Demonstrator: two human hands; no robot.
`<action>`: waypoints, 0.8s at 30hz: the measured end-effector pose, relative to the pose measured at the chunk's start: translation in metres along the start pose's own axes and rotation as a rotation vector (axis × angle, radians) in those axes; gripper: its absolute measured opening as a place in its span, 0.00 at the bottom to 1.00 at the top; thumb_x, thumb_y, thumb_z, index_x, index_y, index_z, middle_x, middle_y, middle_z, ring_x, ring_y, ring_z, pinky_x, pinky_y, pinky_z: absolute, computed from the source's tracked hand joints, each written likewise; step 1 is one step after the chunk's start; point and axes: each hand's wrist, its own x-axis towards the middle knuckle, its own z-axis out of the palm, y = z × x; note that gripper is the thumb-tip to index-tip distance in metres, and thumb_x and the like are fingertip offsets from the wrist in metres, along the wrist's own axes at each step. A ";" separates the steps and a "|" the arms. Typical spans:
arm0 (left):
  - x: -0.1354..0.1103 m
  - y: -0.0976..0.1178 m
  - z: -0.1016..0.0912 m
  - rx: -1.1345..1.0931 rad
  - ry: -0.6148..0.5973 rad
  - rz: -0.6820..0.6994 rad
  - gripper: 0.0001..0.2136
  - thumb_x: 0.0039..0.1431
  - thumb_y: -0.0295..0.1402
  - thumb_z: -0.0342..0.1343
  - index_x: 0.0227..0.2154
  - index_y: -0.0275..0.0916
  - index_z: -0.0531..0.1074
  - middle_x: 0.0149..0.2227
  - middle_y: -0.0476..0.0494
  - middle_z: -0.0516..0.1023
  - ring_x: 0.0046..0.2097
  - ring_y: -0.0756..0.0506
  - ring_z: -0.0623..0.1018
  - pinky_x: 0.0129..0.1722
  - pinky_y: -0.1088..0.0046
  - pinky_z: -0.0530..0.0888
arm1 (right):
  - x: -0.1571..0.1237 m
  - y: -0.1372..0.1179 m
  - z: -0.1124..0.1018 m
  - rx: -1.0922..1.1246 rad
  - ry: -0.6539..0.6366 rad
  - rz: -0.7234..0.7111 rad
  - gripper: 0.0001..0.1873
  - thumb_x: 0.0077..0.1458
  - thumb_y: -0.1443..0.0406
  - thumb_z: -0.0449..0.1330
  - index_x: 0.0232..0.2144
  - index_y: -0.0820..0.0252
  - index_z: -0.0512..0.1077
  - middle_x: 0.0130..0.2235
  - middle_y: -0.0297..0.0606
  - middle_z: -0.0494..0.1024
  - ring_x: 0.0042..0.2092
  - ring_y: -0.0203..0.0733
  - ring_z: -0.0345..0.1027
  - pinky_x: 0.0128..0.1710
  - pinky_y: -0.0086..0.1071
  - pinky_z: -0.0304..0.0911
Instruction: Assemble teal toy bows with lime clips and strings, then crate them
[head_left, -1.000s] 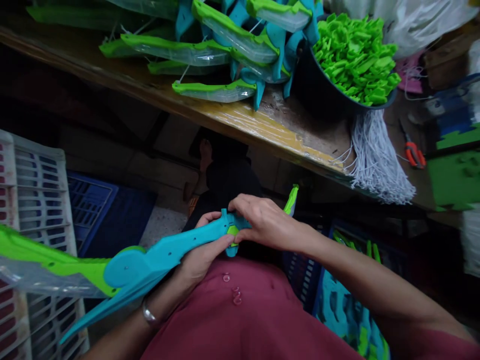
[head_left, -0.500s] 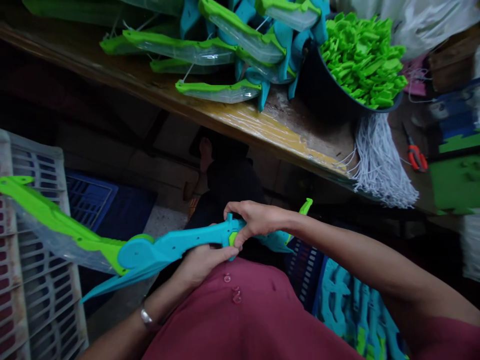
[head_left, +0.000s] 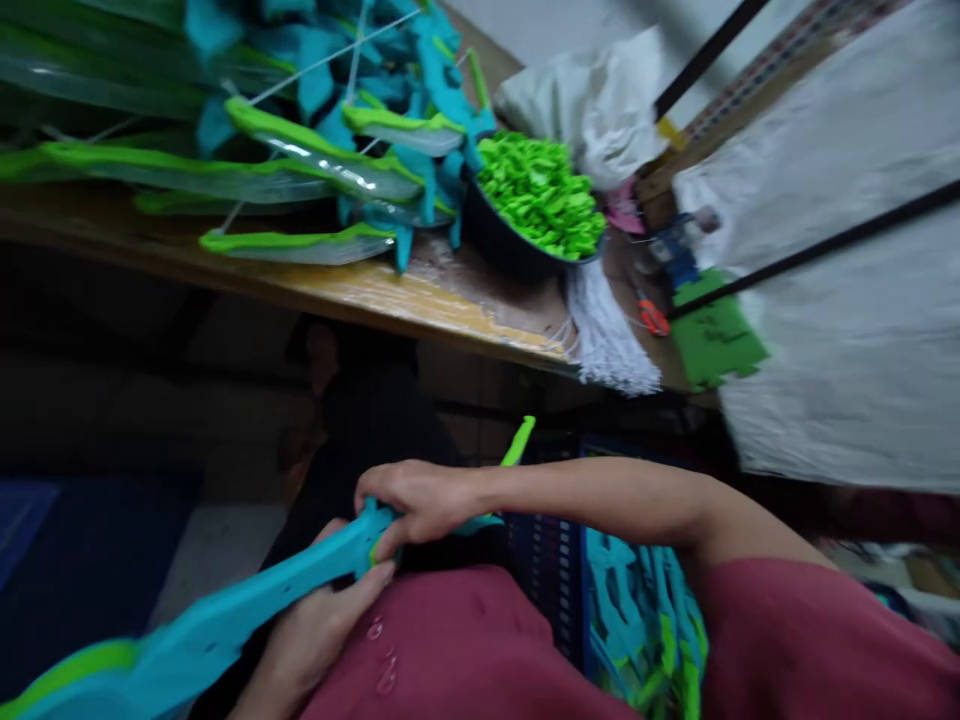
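A turquoise and lime-green plastic toy bow (head_left: pixel 217 620) lies slantwise across my lap. One of its limbs runs off the lower left edge of the picture, and a green tip shows beyond my right forearm. My right hand (head_left: pixel 420 503) is closed over the bow's middle, thumb pressed near a small green part at the grip. From below, my left hand (head_left: pixel 319 625) holds the same grip, with its thumb close to the right thumb. Its other fingers are mostly hidden under the bow.
On the wooden table (head_left: pixel 420 305) ahead lie stacked toy bows (head_left: pixel 300 245). Beside them stand a dark tub (head_left: pixel 502 235) of small green pieces, a bundle of white strings (head_left: pixel 611 335) and orange-handled scissors (head_left: pixel 652 315). A blue crate (head_left: pixel 566 600) with turquoise parts is at my right.
The camera view has swung to the right, so the table, tub and my hands appear further left. Both hands keep hold of the toy bow's grip.
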 end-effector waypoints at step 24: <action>0.018 -0.018 -0.017 -0.571 0.163 0.173 0.16 0.55 0.52 0.66 0.35 0.45 0.82 0.44 0.42 0.84 0.51 0.35 0.80 0.55 0.62 0.74 | -0.144 0.105 -0.107 -0.802 1.108 0.610 0.14 0.63 0.70 0.57 0.51 0.64 0.74 0.50 0.54 0.73 0.51 0.57 0.61 0.50 0.46 0.56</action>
